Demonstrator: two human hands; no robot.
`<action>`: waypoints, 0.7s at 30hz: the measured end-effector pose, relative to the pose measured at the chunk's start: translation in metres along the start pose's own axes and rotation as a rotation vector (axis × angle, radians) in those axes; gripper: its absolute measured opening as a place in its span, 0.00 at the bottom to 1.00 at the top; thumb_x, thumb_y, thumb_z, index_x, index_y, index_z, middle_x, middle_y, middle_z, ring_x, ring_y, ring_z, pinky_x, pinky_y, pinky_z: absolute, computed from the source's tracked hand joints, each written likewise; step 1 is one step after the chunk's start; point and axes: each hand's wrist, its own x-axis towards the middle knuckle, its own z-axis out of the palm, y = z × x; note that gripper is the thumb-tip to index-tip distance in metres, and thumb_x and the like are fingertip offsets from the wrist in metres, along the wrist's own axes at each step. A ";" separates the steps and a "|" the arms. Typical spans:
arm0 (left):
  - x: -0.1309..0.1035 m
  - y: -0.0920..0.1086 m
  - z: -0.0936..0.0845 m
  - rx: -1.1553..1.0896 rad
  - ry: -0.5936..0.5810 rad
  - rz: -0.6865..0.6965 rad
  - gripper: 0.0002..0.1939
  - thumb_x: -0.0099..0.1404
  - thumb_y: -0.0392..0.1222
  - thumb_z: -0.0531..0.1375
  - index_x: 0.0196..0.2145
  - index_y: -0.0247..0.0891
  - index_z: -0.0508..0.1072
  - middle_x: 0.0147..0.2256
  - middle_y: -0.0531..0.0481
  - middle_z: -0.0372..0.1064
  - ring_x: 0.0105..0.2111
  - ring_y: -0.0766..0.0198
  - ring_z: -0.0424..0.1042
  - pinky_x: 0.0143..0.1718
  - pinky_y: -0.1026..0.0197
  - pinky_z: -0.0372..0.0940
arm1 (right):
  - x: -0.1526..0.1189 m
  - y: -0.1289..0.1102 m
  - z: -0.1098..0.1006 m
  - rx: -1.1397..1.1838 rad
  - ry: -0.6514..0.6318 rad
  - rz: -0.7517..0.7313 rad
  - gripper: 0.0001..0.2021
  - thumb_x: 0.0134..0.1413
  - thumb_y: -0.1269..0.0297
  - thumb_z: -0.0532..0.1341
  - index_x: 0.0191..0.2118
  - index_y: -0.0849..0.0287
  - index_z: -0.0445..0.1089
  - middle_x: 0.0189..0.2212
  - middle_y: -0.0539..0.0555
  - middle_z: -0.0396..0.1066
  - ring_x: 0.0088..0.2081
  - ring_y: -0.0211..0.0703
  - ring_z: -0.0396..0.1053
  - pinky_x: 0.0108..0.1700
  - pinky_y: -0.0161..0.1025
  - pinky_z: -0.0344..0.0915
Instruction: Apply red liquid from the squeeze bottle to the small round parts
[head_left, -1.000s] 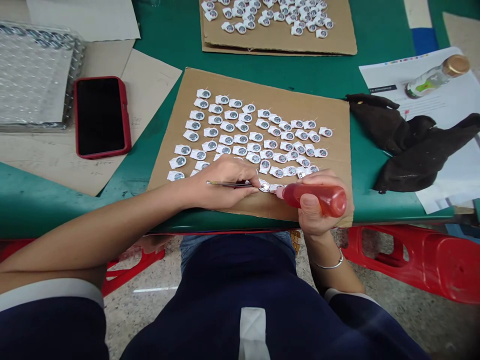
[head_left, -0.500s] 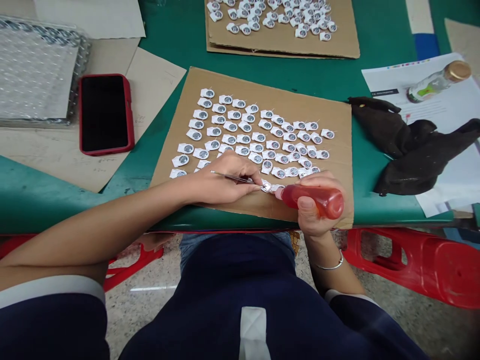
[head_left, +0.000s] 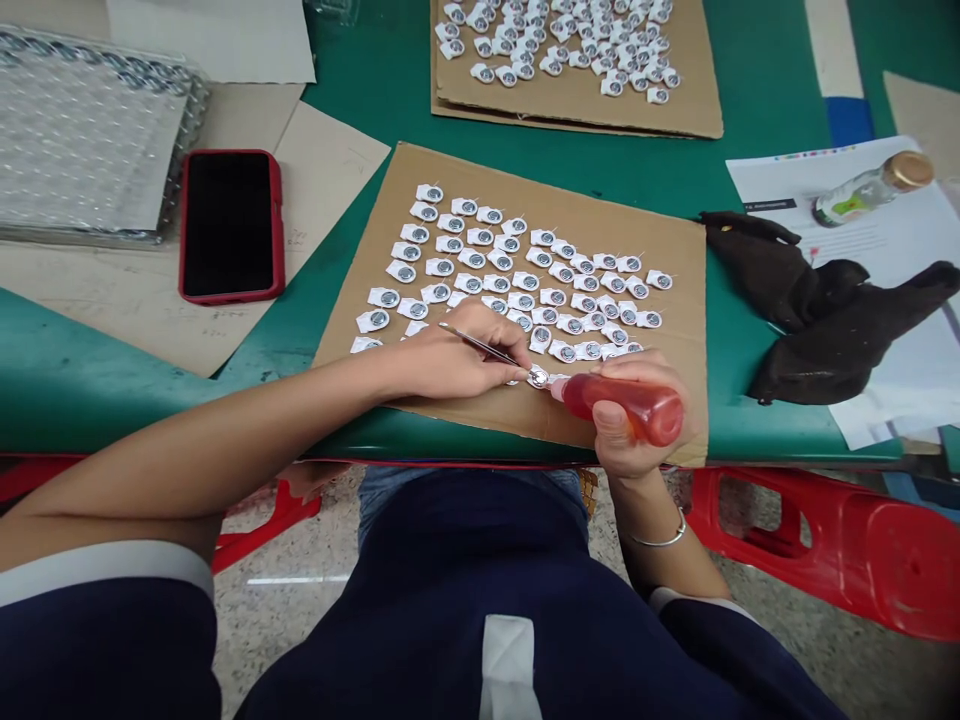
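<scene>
My left hand (head_left: 469, 358) pinches a thin metal pair of tweezers (head_left: 478, 342), whose tip reaches a small round silver-and-white piece (head_left: 538, 377) near the front of a brown cardboard sheet (head_left: 465, 400). In my right hand (head_left: 619, 445) lies a red squeeze bottle (head_left: 637, 405), tilted almost level with its nozzle (head_left: 556, 388) close beside that same piece. Whether nozzle and piece touch, I cannot tell. Rows of similar round pieces on white paper tabs (head_left: 480, 237) cover much of the cardboard; my left hand hides some of them.
Farther back, more pieces lie on stacked cardboard (head_left: 517, 105). A red-cased phone (head_left: 231, 228) and bubble-wrapped sheets (head_left: 82, 150) are at left. Dark cloth sleeves (head_left: 832, 345) and a glass bottle (head_left: 855, 192) rest on paper at right. Red stools (head_left: 847, 550) stand below the green table edge.
The tweezers now slant more steeply, their rear end raised. The bottle stays at nearly the same place by the piece. The whole view has shifted slightly.
</scene>
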 end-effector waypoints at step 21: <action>0.000 0.001 -0.001 0.004 0.019 0.006 0.04 0.57 0.36 0.59 0.29 0.36 0.74 0.28 0.53 0.73 0.29 0.68 0.69 0.31 0.67 0.62 | 0.000 0.000 0.000 0.009 0.005 0.000 0.14 0.41 0.54 0.63 0.33 0.58 0.66 0.26 0.51 0.68 0.29 0.41 0.66 0.31 0.43 0.64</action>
